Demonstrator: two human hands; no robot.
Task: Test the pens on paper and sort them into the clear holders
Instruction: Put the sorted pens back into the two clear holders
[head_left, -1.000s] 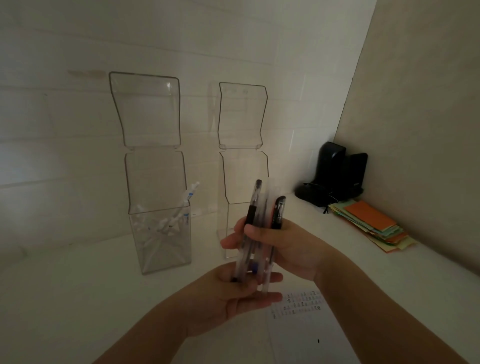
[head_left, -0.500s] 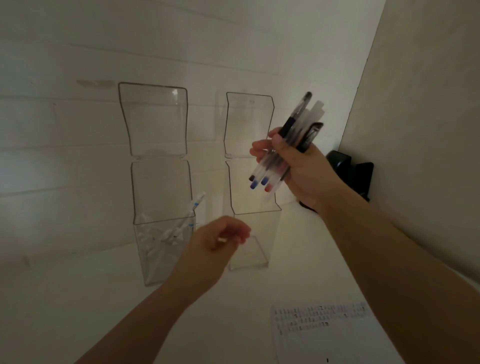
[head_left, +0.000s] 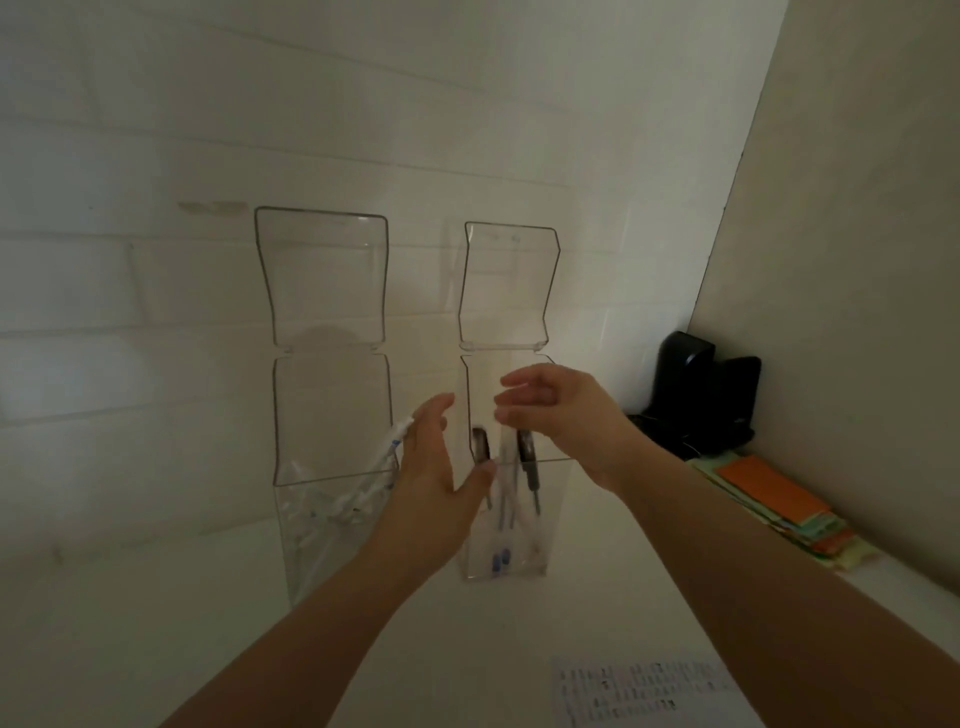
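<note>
Centrally in the frame, two clear holders stood side by side on the white surface (head_left: 156, 623) against a white wall, each with its hinged lid flipped up. The left holder (head_left: 332, 415) held a loose heap of white pens (head_left: 358, 493), one leaning out toward its right rim. The right holder (head_left: 550, 519) contained several pens (head_left: 511, 499) standing roughly upright, dark clips near the top and blue tips down at the bottom.

The left hand (head_left: 441, 483) was at the left side of the right holder, fingers extended and relaxed, thumb at the holder's front wall; whether it touched the plastic could not be told. The right hand (head_left: 561, 415) hovered just above the right holder's opening, its fingers loosely bent and blurred, holding nothing visible. Both hands were empty of pens.

At the lower right of the frame lay a sheet of paper (head_left: 649, 691) with rows of small dark marks, too blurred to read. Along the right edge, a fanned stack of coloured paper sheets (head_left: 769, 499), orange on top, rested on the surface beside a beige side wall. Behind that stack, in the corner, stood a dark object (head_left: 696, 384) whose nature was unclear.
</note>
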